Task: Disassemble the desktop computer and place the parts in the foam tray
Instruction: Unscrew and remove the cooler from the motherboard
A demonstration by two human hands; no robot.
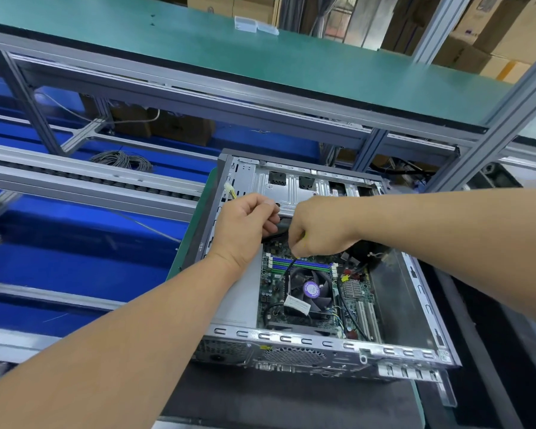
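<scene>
The open computer case (319, 345) lies flat on the bench, motherboard exposed, CPU fan (311, 289) nearest the viewer. A black cable (289, 267) rises from beside the fan, its long axis running up and away to the right hand (316, 227), which pinches its upper end with fingertips pointing down. The left hand (245, 226), just beside and left of it, curls round a cable bundle below the drive cage (291, 187). The foam tray is not visible.
</scene>
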